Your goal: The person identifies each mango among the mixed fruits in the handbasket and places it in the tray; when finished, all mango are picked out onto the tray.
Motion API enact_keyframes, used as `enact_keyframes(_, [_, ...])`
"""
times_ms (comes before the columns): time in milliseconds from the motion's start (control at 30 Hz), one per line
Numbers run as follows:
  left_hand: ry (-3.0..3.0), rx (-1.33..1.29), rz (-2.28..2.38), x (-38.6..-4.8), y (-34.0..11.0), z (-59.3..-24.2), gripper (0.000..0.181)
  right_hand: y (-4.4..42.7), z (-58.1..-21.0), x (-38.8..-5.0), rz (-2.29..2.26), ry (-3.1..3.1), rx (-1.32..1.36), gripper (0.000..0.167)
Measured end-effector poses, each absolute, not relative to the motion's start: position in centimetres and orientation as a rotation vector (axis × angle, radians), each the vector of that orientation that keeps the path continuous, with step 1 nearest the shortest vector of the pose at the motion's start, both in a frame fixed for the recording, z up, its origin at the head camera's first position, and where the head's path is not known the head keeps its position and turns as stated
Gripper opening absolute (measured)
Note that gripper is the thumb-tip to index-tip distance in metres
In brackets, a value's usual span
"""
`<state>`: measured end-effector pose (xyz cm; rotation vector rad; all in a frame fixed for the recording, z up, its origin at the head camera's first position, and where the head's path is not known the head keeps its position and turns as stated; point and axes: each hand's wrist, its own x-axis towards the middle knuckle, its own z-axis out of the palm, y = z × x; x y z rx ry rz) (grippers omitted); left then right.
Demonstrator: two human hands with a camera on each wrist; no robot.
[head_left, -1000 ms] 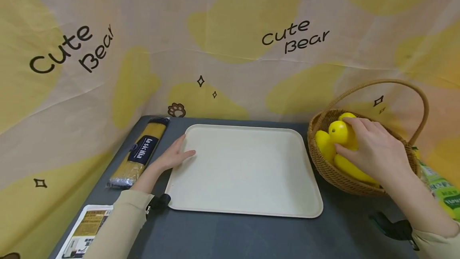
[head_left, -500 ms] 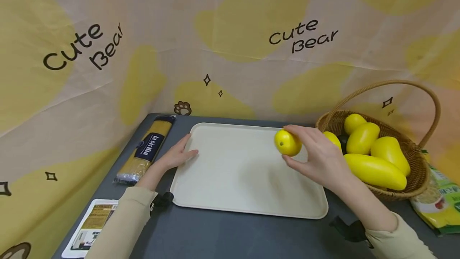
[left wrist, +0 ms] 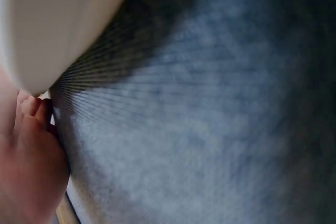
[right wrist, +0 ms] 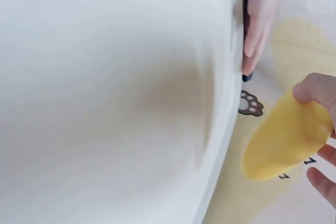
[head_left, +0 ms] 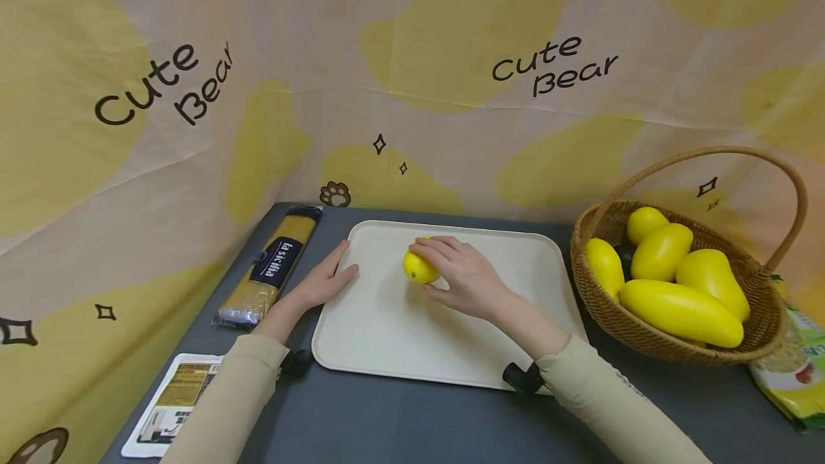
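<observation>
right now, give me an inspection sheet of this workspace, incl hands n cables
Surface: dark grey table.
Job's things: lemon over the pale tray; basket of mostly yellow fruit right of the tray.
Clutter: pasta pack and flat pack on the left; bag beside the basket.
Hands: right hand holds the lemon; left hand at the tray's left edge.
Cables: nothing seen.
Surroundings: printed curtain behind and left.
</observation>
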<state>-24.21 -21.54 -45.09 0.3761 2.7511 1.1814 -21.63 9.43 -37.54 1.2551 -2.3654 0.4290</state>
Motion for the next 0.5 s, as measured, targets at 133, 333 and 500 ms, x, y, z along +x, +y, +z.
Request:
enact_keyframes(133, [2.774,0.393,1.152,-24.4,-21.6,-45.5,0.071,7.4,-38.6,-23.1,0.392,-2.367,1.331,0.061])
enact_keyframes(333, [2.796,0.384,1.115,-24.5,-21.7,-45.6,0.069,5.4,-39.8,-25.0,0.315,-2.405,1.424,0.062])
enact_keyframes(500, [2.787,0.383,1.12,-24.3,-22.0,-45.5,0.064,4.2,-40.4,-26.0,0.256,-2.447,1.48,0.06])
